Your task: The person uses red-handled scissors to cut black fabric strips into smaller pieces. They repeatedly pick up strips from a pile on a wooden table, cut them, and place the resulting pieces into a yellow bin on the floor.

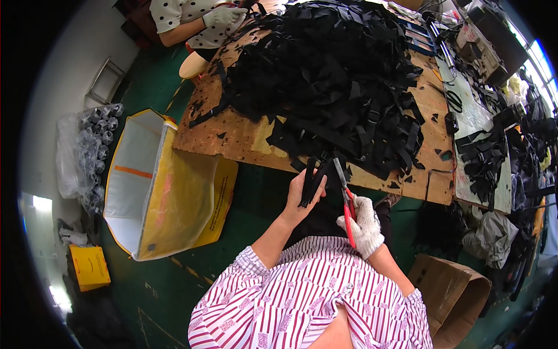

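Black fabric straps [313,185] hang from my bare left hand [300,195], whose fingers are closed round them at the table's front edge. In my gloved right hand [365,225] is a red-handled cutting tool [347,200] with long grey metal jaws pointing up and away. Its tip lies just right of the straps; I cannot tell whether it touches them. Beyond both hands, a large heap of black straps and fabric pieces [325,75] covers most of the wooden table [238,136].
A yellow and white bag [157,192] stands open on the floor at left. Across the table, a person's gloved hand [224,16] works. Black-handled scissors [453,101] lie on the right. A cardboard box [450,296] sits at lower right, a yellow box [89,267] at lower left.
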Demonstrator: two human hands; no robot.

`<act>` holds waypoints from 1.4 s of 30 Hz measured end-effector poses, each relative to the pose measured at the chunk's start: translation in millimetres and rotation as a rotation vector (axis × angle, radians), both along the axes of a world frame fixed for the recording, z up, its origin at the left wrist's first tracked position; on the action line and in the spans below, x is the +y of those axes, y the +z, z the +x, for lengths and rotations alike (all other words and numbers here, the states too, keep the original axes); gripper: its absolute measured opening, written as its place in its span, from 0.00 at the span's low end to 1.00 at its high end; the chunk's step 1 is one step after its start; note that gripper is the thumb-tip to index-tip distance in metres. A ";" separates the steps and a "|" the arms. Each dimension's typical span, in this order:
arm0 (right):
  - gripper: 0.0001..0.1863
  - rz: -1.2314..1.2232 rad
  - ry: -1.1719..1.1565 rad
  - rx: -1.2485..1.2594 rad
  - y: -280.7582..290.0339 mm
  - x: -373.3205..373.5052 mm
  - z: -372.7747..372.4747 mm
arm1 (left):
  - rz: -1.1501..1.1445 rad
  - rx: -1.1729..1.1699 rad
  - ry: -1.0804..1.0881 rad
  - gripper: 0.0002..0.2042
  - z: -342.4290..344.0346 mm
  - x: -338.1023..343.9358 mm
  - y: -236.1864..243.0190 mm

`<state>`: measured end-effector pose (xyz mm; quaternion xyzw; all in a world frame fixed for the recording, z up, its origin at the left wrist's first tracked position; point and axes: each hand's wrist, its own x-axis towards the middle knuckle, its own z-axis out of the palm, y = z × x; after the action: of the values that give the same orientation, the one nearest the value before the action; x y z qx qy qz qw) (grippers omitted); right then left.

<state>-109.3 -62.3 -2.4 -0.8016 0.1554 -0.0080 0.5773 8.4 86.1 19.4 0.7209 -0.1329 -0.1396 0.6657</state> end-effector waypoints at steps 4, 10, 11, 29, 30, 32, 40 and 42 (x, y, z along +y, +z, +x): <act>0.33 -0.046 0.006 -0.025 3.1 -1.2 3.6 | -0.043 0.026 0.014 0.08 -7.6 -0.2 1.4; 0.32 0.100 -0.036 -0.033 -2.9 4.3 -3.9 | -0.051 -0.025 -0.013 0.07 -6.8 -0.6 -4.2; 0.32 0.122 -0.039 -0.034 -2.2 5.0 -4.6 | -0.063 -0.015 -0.009 0.07 -7.0 -0.9 -4.8; 0.17 0.531 -0.214 0.197 24.5 3.8 9.8 | -0.001 -0.008 0.011 0.08 -12.8 5.5 -17.1; 0.17 0.533 -0.233 0.108 20.3 -3.1 9.7 | -0.030 0.058 0.016 0.08 -14.3 7.6 -17.1; 0.17 0.570 -0.275 0.027 20.0 -16.7 11.0 | -0.086 0.188 0.030 0.07 -14.6 14.8 -13.8; 0.16 0.522 -0.289 0.086 20.5 -13.3 8.0 | -0.181 -0.164 0.170 0.10 2.0 40.3 -6.2; 0.15 0.519 -0.284 0.075 18.9 -14.1 8.4 | 0.164 -0.310 0.083 0.13 24.7 67.5 -2.8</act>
<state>-100.8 -76.3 16.5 -0.5972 0.2841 -0.0193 0.7498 33.1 153.6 16.6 0.7907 -0.1923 -0.0098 0.5812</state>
